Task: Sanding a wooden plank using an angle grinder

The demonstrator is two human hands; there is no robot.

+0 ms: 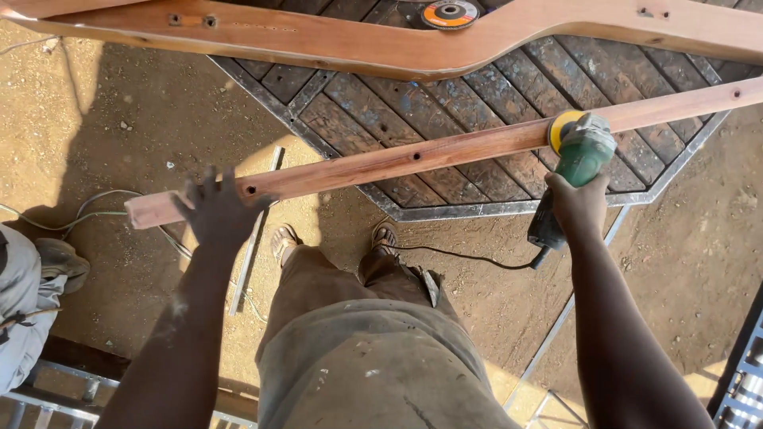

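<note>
A worker's right hand point(578, 204) clenches a green angle grinder point(579, 163), its yellow disc against a long wooden rail point(413, 157) at 1 o'clock; the left hand point(216, 210), fingers spread, presses the rail's end at 9 o'clock.

We are seeing a smooth, reddish wooden rail point(413, 156) lying over a dark slatted wooden panel point(477, 95) with a scuffed metal frame. Against the rail, a matt green plastic grinder point(579, 159) is carrying a yellow sanding disc point(559, 127).

Grinder point(582, 151) on plank point(413, 156) — curved beam point(381, 44) behind (disc point(450, 13) beyond).
</note>
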